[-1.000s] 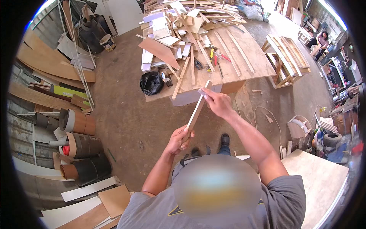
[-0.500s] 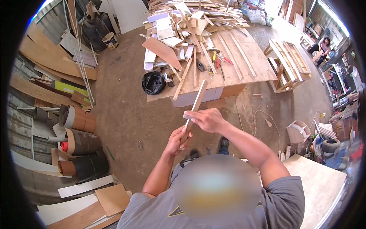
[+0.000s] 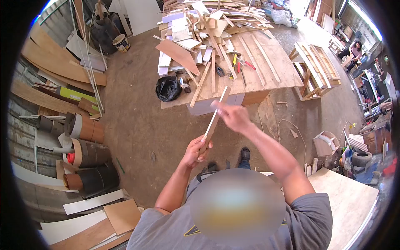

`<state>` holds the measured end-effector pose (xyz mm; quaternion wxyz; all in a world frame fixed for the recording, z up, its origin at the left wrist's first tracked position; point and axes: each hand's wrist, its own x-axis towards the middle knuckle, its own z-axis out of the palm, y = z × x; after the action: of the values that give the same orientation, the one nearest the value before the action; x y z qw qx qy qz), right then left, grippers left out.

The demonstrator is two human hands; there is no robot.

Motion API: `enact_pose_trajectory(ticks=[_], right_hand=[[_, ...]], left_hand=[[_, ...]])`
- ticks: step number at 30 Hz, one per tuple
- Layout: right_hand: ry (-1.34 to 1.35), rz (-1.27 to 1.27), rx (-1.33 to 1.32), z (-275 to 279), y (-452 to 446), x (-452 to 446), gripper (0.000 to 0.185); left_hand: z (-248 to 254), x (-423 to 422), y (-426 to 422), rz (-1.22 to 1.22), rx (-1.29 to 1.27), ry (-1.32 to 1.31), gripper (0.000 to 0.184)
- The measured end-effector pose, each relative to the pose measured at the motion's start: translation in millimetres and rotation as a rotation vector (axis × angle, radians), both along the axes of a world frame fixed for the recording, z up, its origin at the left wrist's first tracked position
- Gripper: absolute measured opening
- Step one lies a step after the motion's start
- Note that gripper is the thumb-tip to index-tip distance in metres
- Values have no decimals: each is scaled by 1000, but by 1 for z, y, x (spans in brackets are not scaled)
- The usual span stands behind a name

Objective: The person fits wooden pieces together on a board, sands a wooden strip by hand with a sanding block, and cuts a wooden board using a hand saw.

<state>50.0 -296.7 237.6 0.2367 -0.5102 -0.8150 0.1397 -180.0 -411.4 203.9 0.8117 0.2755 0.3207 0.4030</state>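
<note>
Left hand (image 3: 193, 152): wrapped round the lower end of a wooden strip (image 3: 213, 121)
Wooden strip: aslant before the person
Right hand (image 3: 234, 118): beside its upper part, too blurred to tell its grip
Table (image 3: 287, 77): beyond, bearing scrap wood (image 3: 179, 34)

brown flr (image 3: 137, 129), corrugated wall (image 3: 48, 31) on l, wd table (image 3: 288, 78) ahead, bright lt strip (image 3: 365, 18) upper r

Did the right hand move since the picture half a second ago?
Yes. The right hand moved up along the wooden strip, away from the left hand and closer to the table.
</note>
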Motion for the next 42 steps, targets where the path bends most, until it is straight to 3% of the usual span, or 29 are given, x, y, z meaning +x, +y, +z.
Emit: enact_pose_trajectory(ticks=[3, 4, 7, 8, 11, 16, 20, 23, 24, 27, 28, 31, 35, 36, 39, 40, 42], right_hand=[[8, 250, 62, 7, -23, -6, 34], [-26, 238, 162, 2, -14, -2, 34], [136, -40, -1, 12, 8, 3, 35], [53, -44, -40, 15, 5, -1, 36], [80, 297, 255, 6, -18, -11, 37], [66, -145, -23, 6, 26, 11, 36], [53, 259, 179, -7, -6, -2, 33], [-72, -33, -129, 4, 22, 10, 32], [111, -76, -18, 0, 30, 18, 32], [-14, -42, 125, -18, 18, 7, 34], [-73, 71, 188, -18, 2, 0, 36], [-37, 162, 206, -7, -8, 0, 37], [25, -135, 54, -1, 15, 13, 36], [-2, -100, -3, -3, 9, 7, 35], [21, 193, 227, -10, -10, 2, 35], [-79, 194, 142, -3, -2, 7, 35], [23, -13, 44, 6, 15, 18, 34]], left_hand=[[6, 0, 1, 0, -8, -5, 31], [7, -1, 0, 4, -16, -7, 30], [2, -4, -2, -16, 20, -8, 30], [3, -4, -2, 5, 8, -1, 30], [7, -3, -4, 35, -11, -2, 30], [3, -8, -5, -14, 11, 13, 29], [-7, -4, -7, 25, -11, -30, 36], [-4, -8, -9, -3, -4, -44, 34], [-4, -8, -9, -18, 14, -26, 32], [-2, -6, -8, -6, 19, 9, 31], [-1, -4, -7, 10, 10, 16, 31], [8, -3, -7, 20, -2, 15, 31], [0, -6, -8, -28, 44, 37, 30], [3, -3, -8, -10, 28, 35, 30], [6, -1, -10, 13, 3, 31, 29], [6, -2, -10, 17, -2, 31, 29], [2, -4, -11, -12, 26, 36, 29]])
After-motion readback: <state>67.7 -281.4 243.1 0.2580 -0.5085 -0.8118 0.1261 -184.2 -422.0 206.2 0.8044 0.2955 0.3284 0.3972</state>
